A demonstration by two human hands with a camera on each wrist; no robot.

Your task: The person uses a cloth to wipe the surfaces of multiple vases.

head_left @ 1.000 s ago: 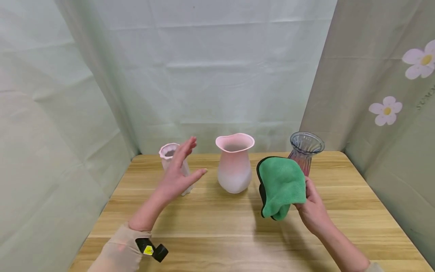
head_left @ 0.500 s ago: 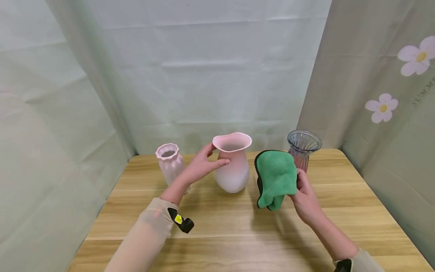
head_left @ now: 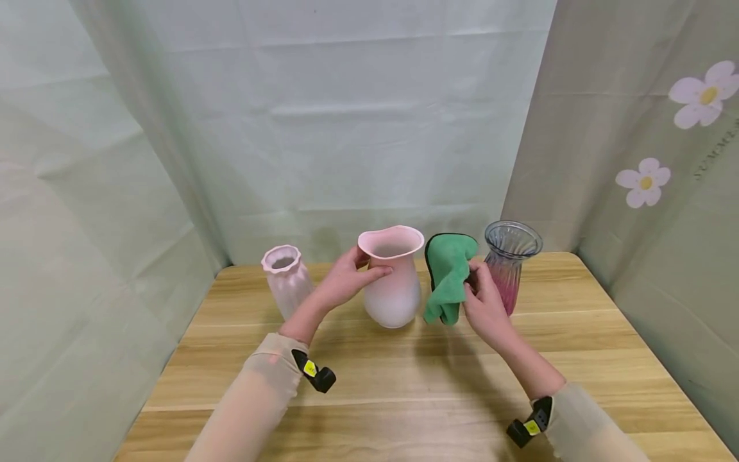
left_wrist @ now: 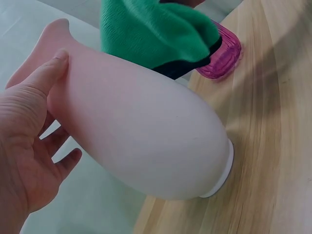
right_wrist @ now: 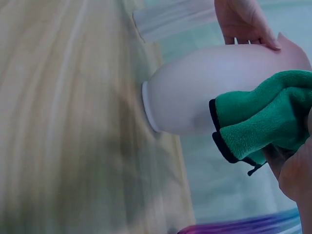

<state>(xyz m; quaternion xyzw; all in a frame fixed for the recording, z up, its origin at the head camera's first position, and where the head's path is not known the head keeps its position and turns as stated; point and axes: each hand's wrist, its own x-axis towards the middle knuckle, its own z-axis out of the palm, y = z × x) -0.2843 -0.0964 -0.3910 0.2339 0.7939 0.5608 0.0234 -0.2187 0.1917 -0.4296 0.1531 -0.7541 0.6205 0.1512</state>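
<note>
A pink-and-white vase (head_left: 394, 292) with a wavy flared rim stands upright on the table. My left hand (head_left: 349, 281) holds it by the neck, thumb on the near side; its fingers go behind the neck, as the left wrist view also shows. My right hand (head_left: 487, 305) pinches a green cloth (head_left: 449, 273) with black edging. The cloth hangs just right of the vase, and part of the hand is hidden behind it in the right wrist view. In that view the cloth overlaps the vase (right_wrist: 195, 87); whether they touch I cannot tell.
At the left stands a smaller pale pink vase (head_left: 288, 285) with a scalloped rim. A ribbed glass vase (head_left: 508, 269), blue-grey above and magenta below, stands close behind my right hand. The wooden table (head_left: 375, 398) meets hanging curtains (head_left: 358, 128) at its back.
My left hand has moved right from beside the small vase and taken the middle vase by its neck. The right hand has carried the cloth left and farther back, toward that vase.
</note>
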